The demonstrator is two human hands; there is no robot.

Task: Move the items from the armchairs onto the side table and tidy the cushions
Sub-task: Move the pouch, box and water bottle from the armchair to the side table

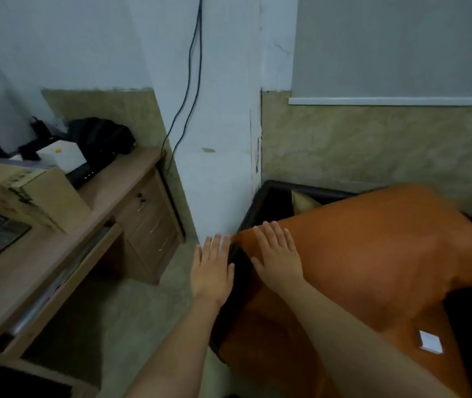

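— Both hands flat, fingers spread: left hand off the armchair edge, right hand on the orange cushion.
— Cushion-tidying step. Next: press, square it; white card remains on the seat.

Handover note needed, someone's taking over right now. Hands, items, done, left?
Left hand: open, flat, empty, beside the dark armchair's outer arm.
Right hand: open, palm down on the large orange cushion, not gripping.
Items: a small white card-like object lies on the orange seat; a tan cushion peeks out behind the orange one.
Done: nothing visibly moved; side table not in view.
Left: move the white object to the side table, set the cushions straight.
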